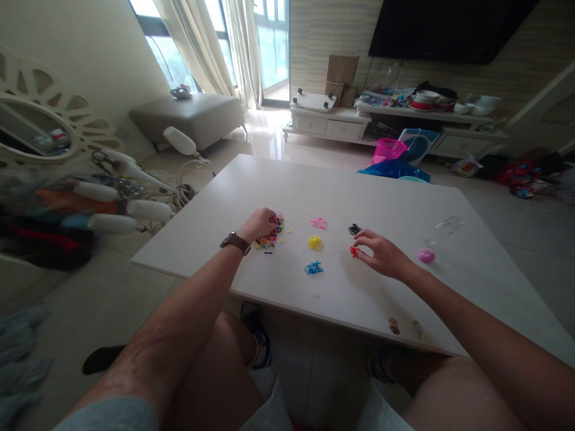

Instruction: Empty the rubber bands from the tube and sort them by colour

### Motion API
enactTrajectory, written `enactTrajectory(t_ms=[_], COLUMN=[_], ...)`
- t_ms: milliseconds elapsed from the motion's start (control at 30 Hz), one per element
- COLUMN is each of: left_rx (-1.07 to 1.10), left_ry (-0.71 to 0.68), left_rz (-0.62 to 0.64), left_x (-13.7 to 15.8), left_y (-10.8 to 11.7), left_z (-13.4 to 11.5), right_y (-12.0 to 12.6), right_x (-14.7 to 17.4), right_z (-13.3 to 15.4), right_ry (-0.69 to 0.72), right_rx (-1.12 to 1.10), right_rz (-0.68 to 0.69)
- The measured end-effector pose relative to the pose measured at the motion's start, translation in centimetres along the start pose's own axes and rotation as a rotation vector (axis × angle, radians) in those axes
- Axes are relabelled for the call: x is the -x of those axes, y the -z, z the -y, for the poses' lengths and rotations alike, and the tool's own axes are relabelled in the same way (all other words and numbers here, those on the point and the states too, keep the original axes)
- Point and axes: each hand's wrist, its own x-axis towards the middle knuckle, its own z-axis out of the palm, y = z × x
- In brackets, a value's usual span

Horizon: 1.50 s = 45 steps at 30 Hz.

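My left hand (258,224), with a watch on its wrist, is closed in a pinch at a mixed heap (268,239) of small coloured pieces that look like rubber bands. What its fingertips hold is hidden. My right hand (381,254) has thumb and fingers apart, its tips at a small red pile (353,251) of bands. Just behind that lies a black pile (354,228). Between my hands are a pink pile (319,222), a yellow pile (315,242) and a blue pile (314,267), one in front of another. Several single pieces are scattered beside the mixed heap.
All this lies on a white table (278,179). To the right are a pink-purple round object (426,255) and clear plastic (450,224). Near the front edge is a small brown figure-like piece (394,325). A white-shaded lamp (153,209) stands left of the table; a pink basket (387,149) sits beyond.
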Motion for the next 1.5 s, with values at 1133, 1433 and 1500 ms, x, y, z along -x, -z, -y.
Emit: enactTrajectory(t_ms=[1133, 1433, 1500], left_rx=[-0.101, -0.167, -0.158], left_ry=[-0.053, -0.017, -0.014], left_rz=[-0.010, 0.049, 0.048], left_x=[-1.1, -0.7, -0.7], left_y=[-3.2, -2.9, -2.6], left_z=[0.0, -0.3, -0.5], right_y=[0.4, 0.4, 0.5], right_x=[0.1, 0.1, 0.1], right_z=[0.6, 0.7, 0.8], right_ry=[0.028, 0.045, 0.043], right_rx=[-0.026, -0.015, -0.017], right_rz=[0.035, 0.050, 0.056])
